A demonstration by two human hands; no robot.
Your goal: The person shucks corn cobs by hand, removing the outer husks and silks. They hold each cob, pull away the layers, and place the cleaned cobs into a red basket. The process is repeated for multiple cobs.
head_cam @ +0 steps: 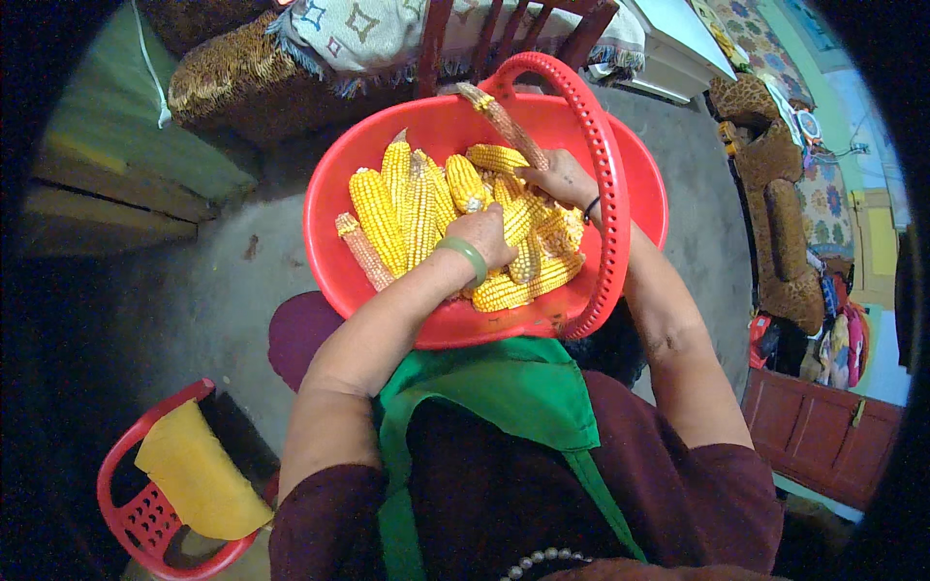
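A red plastic basket (330, 189) holds several ears of yellow corn (378, 210). My left hand (479, 236), a green bangle at its wrist, is down among the ears with curled fingers. Its thumb is beside the butt end of a short ear (463, 180); what lies under the fingers is hidden. My right hand (563, 178) is closed around the lower end of a bare corn cob (510, 131), which slants up toward the far rim. Another mostly stripped cob (367, 254) leans at the basket's left side.
The basket's perforated handle (609, 167) arches over my right forearm. A wooden chair back (501, 36) stands just beyond the basket. At lower left is a red plastic chair (149, 516) with a yellow cushion (200, 472). A patterned sofa (225, 80) stands behind; a white cabinet (661, 62) is at far right.
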